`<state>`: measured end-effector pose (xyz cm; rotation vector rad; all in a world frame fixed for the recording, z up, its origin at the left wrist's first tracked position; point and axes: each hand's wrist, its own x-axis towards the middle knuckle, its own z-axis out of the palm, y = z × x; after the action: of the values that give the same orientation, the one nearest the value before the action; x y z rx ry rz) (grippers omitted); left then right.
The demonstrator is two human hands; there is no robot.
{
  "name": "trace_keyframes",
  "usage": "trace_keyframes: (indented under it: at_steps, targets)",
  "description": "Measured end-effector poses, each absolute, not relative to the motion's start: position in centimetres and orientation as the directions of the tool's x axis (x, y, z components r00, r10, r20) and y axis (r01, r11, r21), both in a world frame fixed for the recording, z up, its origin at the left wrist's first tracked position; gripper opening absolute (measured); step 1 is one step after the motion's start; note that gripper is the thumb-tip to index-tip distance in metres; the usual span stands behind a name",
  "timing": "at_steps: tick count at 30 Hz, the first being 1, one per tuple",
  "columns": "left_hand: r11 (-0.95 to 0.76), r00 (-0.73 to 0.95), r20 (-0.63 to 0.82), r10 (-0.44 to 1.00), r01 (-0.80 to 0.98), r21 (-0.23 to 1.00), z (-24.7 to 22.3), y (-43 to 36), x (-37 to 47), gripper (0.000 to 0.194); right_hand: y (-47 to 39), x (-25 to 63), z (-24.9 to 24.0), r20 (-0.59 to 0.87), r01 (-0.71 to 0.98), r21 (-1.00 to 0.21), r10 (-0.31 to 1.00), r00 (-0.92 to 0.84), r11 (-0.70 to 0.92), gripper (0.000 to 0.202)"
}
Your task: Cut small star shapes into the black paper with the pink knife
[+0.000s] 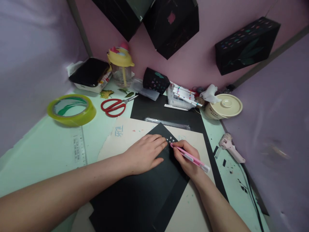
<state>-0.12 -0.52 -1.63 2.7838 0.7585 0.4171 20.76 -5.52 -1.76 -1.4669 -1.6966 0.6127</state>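
Observation:
My left hand (pixel 147 153) lies flat with its fingers stretched out on a sheet of black paper (pixel 145 196). In my right hand (pixel 188 159) is a slim pink craft knife (pixel 190 157), its tip down at the paper's far corner. Several small white star-like shapes (pixel 171 139) show on the black sheet by the tip, and they look like cut-outs. Under the black sheet is a larger cream-coloured sheet (pixel 108 141) with blue marks, which rests partly on another black sheet (pixel 193 119). The knife's very tip is too small to make out.
At the left are a roll of yellow tape (pixel 90 111), red-handled scissors (pixel 113 108) and a clear ruler (pixel 78 146). A cup (pixel 120 67), markers (pixel 183 93) and a lidded bowl (pixel 225 108) stand behind. A corded glue gun (pixel 231 148) lies right; black boxes (pixel 248 45) hang above.

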Motion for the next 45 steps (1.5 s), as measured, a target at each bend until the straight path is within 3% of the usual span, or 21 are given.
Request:
trace_keyframes:
  at_steps: [15, 45]
  targets:
    - [-0.834, 0.824, 0.193, 0.533, 0.473, 0.284, -1.70, -0.59, -0.10, 0.052, -5.55, 20.93, -1.77, 0.292, 0.694, -0.640, 0.939, -0.179, 0.331, 0.007]
    - [-0.835, 0.827, 0.183, 0.532, 0.477, 0.275, -1.77, -0.66, -0.07, 0.051, -5.82, 20.99, -2.09, 0.282, 0.643, -0.703, 0.949, -0.143, 0.306, 0.006]
